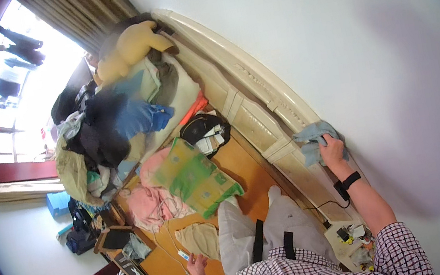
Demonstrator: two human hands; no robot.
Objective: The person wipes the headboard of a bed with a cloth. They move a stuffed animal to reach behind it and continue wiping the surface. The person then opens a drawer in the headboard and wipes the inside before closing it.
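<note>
My right hand [332,149] grips a grey-blue cloth [309,140], which is bunched against the top rail of the cream headboard [258,88]. Part of the cloth hangs loose over the panel side. Low in the picture, my left hand [197,269] hangs over the orange-brown bed board with its fingers loosely apart. Just beyond its fingertips is a small white corded controller [183,255]; whether they touch it is hard to tell. A beige cloth [199,241] lies close by on the board.
My legs in grey trousers [288,221] are on the bed board [242,165]. Ahead lie a green pillow [194,176], pink bedding [153,205], a black bag [201,128] and a heap of clothes. A bedside cabinet [334,240] holding small items stands right of my legs. The white wall borders the headboard.
</note>
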